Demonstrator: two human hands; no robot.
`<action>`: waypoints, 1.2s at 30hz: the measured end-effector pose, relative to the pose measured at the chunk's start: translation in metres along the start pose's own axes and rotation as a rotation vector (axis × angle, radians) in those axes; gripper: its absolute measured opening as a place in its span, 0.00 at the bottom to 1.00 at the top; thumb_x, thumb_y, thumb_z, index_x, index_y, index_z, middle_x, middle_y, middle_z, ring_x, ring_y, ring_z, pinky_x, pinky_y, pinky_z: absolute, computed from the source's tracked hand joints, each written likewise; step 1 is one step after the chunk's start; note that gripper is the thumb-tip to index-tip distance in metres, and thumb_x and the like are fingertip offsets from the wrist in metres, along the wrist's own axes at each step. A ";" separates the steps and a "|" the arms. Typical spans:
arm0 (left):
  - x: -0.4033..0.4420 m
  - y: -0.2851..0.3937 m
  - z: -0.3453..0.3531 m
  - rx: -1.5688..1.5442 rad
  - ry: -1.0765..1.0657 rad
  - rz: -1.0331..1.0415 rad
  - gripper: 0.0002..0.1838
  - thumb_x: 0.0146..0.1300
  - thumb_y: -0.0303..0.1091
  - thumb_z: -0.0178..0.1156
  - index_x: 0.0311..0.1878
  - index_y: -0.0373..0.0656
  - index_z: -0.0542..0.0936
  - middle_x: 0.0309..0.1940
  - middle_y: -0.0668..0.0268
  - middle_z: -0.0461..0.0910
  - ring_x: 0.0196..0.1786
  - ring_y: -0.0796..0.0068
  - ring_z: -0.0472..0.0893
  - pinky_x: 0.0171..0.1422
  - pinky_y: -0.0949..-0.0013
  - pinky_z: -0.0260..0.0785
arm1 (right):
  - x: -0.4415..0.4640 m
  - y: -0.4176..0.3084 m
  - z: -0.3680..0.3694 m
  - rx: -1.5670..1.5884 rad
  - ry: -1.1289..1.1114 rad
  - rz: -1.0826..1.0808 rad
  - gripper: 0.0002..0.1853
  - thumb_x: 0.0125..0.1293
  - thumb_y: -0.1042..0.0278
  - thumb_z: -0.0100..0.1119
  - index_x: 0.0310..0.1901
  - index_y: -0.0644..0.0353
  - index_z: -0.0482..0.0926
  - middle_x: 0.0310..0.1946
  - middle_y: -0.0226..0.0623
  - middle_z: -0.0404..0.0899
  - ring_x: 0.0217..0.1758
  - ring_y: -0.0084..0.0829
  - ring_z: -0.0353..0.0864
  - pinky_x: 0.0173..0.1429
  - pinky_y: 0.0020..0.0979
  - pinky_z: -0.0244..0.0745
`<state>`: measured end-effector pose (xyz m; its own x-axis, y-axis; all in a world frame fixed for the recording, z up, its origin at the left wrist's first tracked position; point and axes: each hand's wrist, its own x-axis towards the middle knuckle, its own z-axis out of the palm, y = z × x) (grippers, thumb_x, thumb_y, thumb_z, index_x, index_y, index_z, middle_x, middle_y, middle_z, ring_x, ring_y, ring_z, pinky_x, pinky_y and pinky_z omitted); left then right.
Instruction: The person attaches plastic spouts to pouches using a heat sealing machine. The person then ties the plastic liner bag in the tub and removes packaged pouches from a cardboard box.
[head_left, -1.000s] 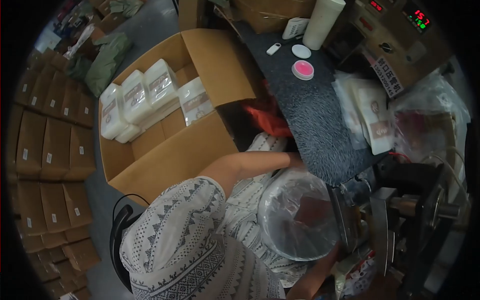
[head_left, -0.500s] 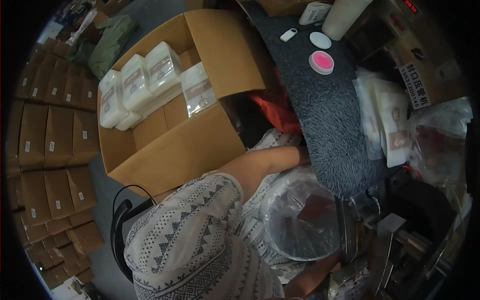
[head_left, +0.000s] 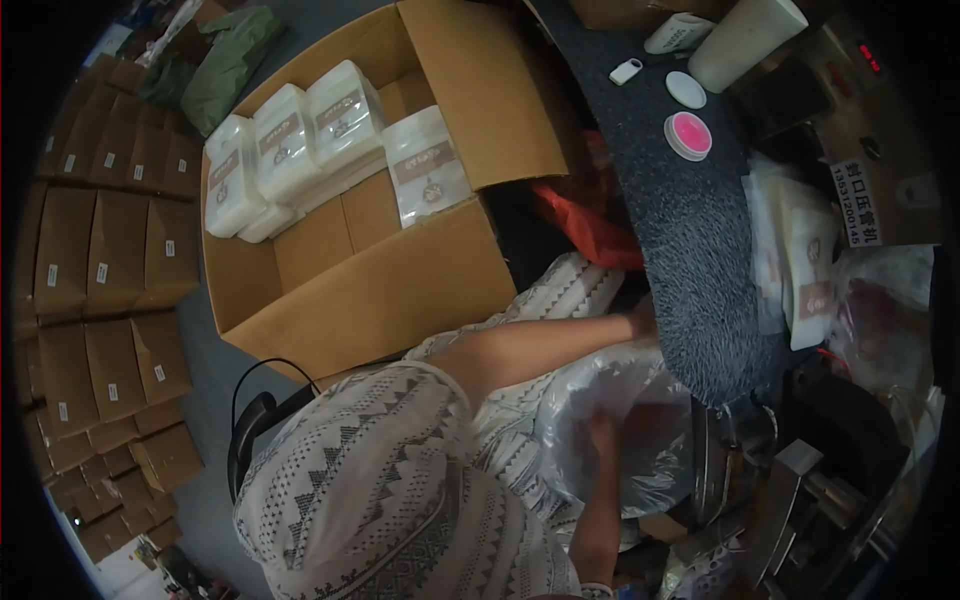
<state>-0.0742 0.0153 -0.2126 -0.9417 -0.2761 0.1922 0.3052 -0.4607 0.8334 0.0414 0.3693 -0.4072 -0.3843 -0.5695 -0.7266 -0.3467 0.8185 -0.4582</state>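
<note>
My left hand (head_left: 643,318) is at the edge of the table with the grey fluffy mat (head_left: 700,260), just above the rim of a round bin lined with clear plastic (head_left: 570,450). Its fingers are hidden, so its hold is not visible. My right hand (head_left: 604,432) reaches up from below into the bin, beside a dark red item (head_left: 655,418) seen in the plastic. The fingers of that hand are dim and blurred, and whether they grip anything cannot be made out.
An open carton (head_left: 370,300) at the left holds stacks of printed pouches (head_left: 285,145). Pouches (head_left: 808,270), a pink-topped tub (head_left: 688,136) and a white cylinder (head_left: 745,45) lie on the table. A metal machine (head_left: 775,510) stands lower right. Stacked boxes (head_left: 120,250) line the far left.
My right hand has moved from beside the machine, below the bin, up into the lined bin. My left hand stays near the table edge. The view has shifted, moving the table rightward.
</note>
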 end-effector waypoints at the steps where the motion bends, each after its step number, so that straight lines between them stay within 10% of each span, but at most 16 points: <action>1: -0.008 0.087 0.015 0.376 -0.096 -0.098 0.18 0.67 0.38 0.51 0.55 0.37 0.74 0.57 0.53 0.72 0.59 0.57 0.72 0.66 0.62 0.61 | -0.025 -0.069 -0.042 0.191 0.122 -0.001 0.22 0.65 0.60 0.53 0.55 0.67 0.71 0.47 0.54 0.78 0.50 0.53 0.77 0.54 0.43 0.71; 3: -0.061 0.251 0.012 0.845 -0.449 -0.392 0.20 0.68 0.43 0.54 0.54 0.37 0.73 0.54 0.50 0.73 0.56 0.56 0.74 0.61 0.61 0.65 | -0.071 -0.188 -0.091 0.373 0.227 -0.016 0.22 0.65 0.59 0.53 0.54 0.68 0.72 0.44 0.54 0.79 0.47 0.52 0.79 0.51 0.42 0.73; 5: -0.099 0.346 -0.023 0.690 -0.535 -0.259 0.18 0.68 0.43 0.54 0.49 0.36 0.78 0.45 0.55 0.80 0.48 0.64 0.80 0.54 0.65 0.71 | -0.087 -0.205 -0.098 0.147 0.334 -0.035 0.22 0.66 0.58 0.53 0.54 0.68 0.72 0.44 0.55 0.79 0.46 0.51 0.80 0.49 0.42 0.73; 8: -0.139 0.432 -0.114 0.487 0.396 -0.349 0.17 0.68 0.45 0.51 0.35 0.41 0.80 0.26 0.66 0.81 0.31 0.84 0.81 0.34 0.83 0.68 | -0.115 -0.232 -0.107 0.026 0.259 0.015 0.21 0.66 0.59 0.54 0.53 0.68 0.73 0.43 0.54 0.79 0.44 0.50 0.80 0.48 0.40 0.74; 11: -0.162 0.396 -0.278 0.640 1.120 -0.337 0.24 0.67 0.53 0.49 0.48 0.39 0.76 0.42 0.59 0.80 0.45 0.73 0.80 0.46 0.72 0.71 | -0.122 -0.245 -0.116 0.100 0.203 0.053 0.20 0.66 0.61 0.54 0.52 0.68 0.73 0.43 0.53 0.80 0.44 0.48 0.81 0.48 0.38 0.74; 14: -0.163 0.341 -0.322 0.682 1.197 -0.645 0.26 0.70 0.51 0.45 0.59 0.39 0.70 0.55 0.59 0.75 0.58 0.64 0.73 0.61 0.63 0.65 | -0.126 -0.254 -0.124 0.171 0.317 0.024 0.17 0.66 0.62 0.54 0.51 0.67 0.74 0.42 0.53 0.79 0.44 0.47 0.81 0.47 0.38 0.74; 17: -0.143 0.320 -0.310 0.031 0.897 -0.643 0.30 0.70 0.51 0.42 0.65 0.38 0.63 0.62 0.58 0.70 0.63 0.59 0.68 0.68 0.58 0.59 | -0.134 -0.250 -0.122 0.228 0.385 0.006 0.16 0.67 0.64 0.53 0.52 0.65 0.74 0.43 0.52 0.79 0.45 0.45 0.80 0.48 0.37 0.73; 20: -0.144 0.306 -0.324 0.004 0.945 -0.577 0.29 0.70 0.51 0.42 0.65 0.38 0.64 0.62 0.59 0.70 0.63 0.61 0.69 0.69 0.56 0.58 | -0.149 -0.253 -0.116 0.202 0.326 0.081 0.18 0.66 0.62 0.54 0.53 0.64 0.73 0.45 0.52 0.78 0.47 0.46 0.80 0.50 0.38 0.73; 36: -0.139 0.358 -0.276 0.343 0.891 -0.416 0.20 0.61 0.35 0.61 0.53 0.34 0.74 0.45 0.59 0.79 0.46 0.65 0.80 0.46 0.62 0.73 | -0.160 -0.250 -0.095 0.131 0.404 0.041 0.19 0.66 0.61 0.54 0.56 0.61 0.72 0.44 0.50 0.79 0.46 0.50 0.79 0.51 0.41 0.72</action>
<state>0.2051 -0.3442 -0.0839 -0.4748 -0.7374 -0.4805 -0.2078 -0.4366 0.8753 0.1085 0.2485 -0.1273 -0.7090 -0.4988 -0.4985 -0.2223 0.8290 -0.5132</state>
